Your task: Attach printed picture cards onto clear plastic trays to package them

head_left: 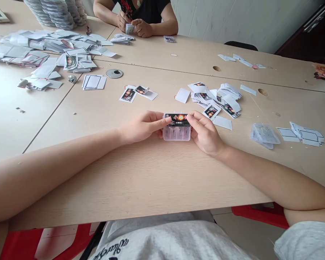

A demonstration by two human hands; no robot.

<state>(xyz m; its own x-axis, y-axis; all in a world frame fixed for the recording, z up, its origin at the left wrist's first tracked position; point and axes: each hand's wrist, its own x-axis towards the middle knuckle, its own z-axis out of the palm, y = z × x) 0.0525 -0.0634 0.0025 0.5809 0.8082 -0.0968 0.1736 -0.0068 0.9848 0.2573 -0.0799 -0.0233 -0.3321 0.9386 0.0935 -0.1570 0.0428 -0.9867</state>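
Note:
A small clear plastic box (177,133) with a black printed label (178,117) along its top rests on the wooden table (141,173) in front of me. My left hand (141,127) grips its left end, thumb pressed on the label. My right hand (204,133) pinches the right end, fingers curled round the box. Small items show dimly through the plastic.
Loose labels and white backing papers (219,99) lie beyond my right hand. Two labels (128,94) lie ahead. A clear box (264,135) and more papers (306,135) sit right. Heaps of paper (38,54) fill the left. A person (137,25) opposite handles a small item.

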